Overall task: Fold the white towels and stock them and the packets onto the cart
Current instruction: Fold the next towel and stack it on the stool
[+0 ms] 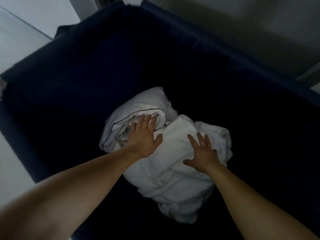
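Note:
A crumpled heap of white towels (pixel 174 172) lies at the bottom of a deep dark-blue fabric bin (pixel 72 87). One white piece with a thin black piped edge (pixel 138 104) sits at the heap's far left. My left hand (pixel 144 137) reaches down into the bin and lies on that piped piece, its fingertips tucked into a fold. My right hand (pixel 202 153) rests flat on the main heap with fingers spread. No packets are in view.
The bin's dark walls rise on all sides around the heap, with a white corner fitting (pixel 132 1) at the far rim. Pale floor (pixel 19 37) shows to the left and a grey wall (pixel 259 32) lies beyond the right rim.

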